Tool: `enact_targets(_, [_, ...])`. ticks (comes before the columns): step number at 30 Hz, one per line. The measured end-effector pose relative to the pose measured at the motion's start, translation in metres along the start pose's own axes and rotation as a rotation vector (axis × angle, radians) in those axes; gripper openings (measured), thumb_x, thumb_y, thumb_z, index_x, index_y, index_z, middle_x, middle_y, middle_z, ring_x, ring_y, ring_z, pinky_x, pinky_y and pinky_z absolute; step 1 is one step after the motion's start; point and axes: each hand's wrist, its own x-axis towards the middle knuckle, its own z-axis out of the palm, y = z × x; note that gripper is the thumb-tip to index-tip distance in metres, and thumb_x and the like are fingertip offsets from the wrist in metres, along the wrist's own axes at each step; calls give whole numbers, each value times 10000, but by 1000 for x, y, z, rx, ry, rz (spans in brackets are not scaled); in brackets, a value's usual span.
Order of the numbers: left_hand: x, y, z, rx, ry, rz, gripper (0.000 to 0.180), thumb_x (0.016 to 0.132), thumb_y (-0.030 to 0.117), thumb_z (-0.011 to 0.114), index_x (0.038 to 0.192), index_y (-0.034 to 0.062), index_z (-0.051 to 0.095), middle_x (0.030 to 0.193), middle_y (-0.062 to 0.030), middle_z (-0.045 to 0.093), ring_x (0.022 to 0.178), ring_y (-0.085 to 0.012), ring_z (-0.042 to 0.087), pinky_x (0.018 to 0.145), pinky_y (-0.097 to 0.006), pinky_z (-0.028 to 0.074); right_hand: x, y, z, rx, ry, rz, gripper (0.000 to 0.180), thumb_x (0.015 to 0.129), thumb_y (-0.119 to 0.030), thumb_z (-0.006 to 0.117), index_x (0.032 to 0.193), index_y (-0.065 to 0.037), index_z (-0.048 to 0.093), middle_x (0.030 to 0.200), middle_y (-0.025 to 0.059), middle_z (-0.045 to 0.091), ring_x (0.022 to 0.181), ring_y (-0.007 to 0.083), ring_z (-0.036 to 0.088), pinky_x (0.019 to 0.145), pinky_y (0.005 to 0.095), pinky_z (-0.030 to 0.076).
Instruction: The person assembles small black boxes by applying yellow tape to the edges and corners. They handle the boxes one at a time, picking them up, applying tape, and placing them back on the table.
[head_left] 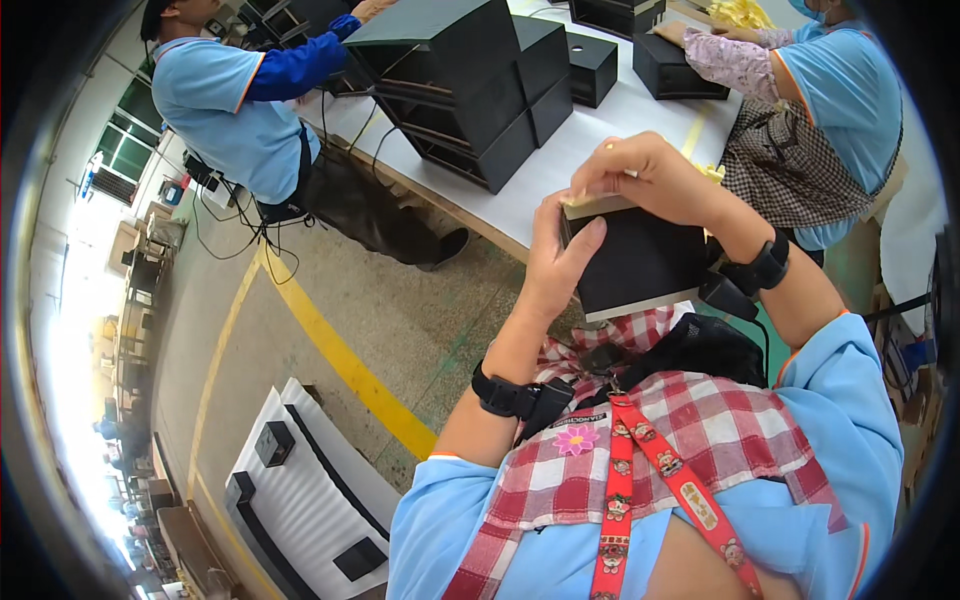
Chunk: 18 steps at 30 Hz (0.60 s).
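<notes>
A black box (645, 262) with pale edges sits in front of me at the near side of the white table. My left hand (556, 258) grips its left side, with the thumb lying on the black face. Over the far left corner of the box, my right hand (655, 178) is closed in a pinch, its fingertips close to the pale far edge. A thin pale strip seems to lie along that edge by the fingers. What the pinch holds is too small to make out.
Stacked black boxes (455, 85) stand on the white table (490, 205) ahead. One co-worker (215, 110) works at the left, another (840, 100) at the right with a hand on a black box (672, 72). Black pieces lie on a white sheet (310, 500) at lower left.
</notes>
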Motion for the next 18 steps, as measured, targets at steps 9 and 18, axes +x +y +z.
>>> enact_targets(9, [3,-1,-5,15,-7,-49,472,833,285,629,1182,20,452,1110,-87,470,1037,-191,448,967,-307,314,6,15,-6,226,272,217,195,904,-93,521,1045,7,613,851,70,650,762,109,609,699,251,496])
enact_targets(18, [-1,8,3,-76,29,-19,503,831,285,632,1206,10,441,1148,-104,485,1109,-197,436,966,-327,316,14,-8,13,-143,-49,223,239,798,-182,667,962,-16,620,844,87,651,788,179,616,700,288,474])
